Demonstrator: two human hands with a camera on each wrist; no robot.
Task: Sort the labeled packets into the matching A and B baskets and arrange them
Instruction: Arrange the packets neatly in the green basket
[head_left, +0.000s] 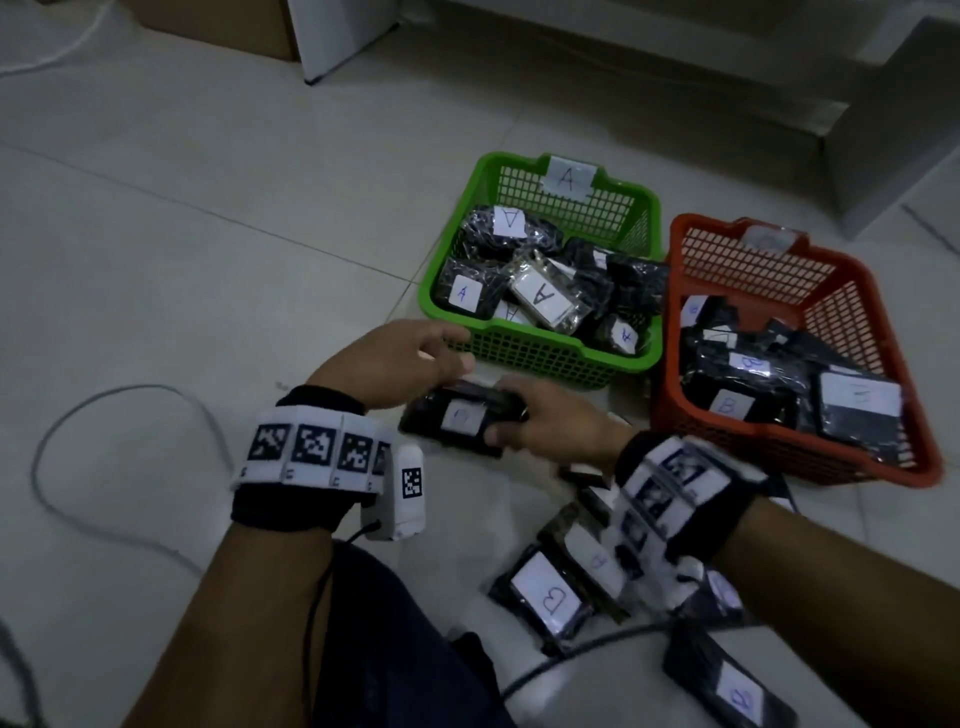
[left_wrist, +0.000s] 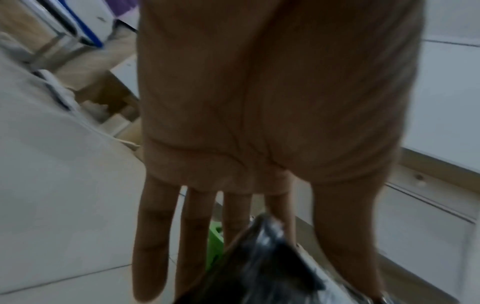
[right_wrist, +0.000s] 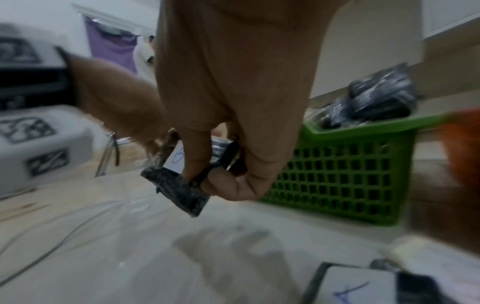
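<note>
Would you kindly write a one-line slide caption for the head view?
Right hand grips a labeled black packet before the green A basket and orange basket, left hand open alongside.

You cannot read the blurred letter on the white label of the black packet (head_left: 464, 415) pinched by the right hand (head_left: 553, 422), the tag (head_left: 768, 238) on the orange basket (head_left: 779, 447) is smeared, and the frame's lower edge cuts off the packet at the bottom right (head_left: 727, 691).

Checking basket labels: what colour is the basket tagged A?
Green basket, clearest in the head view.
</note>
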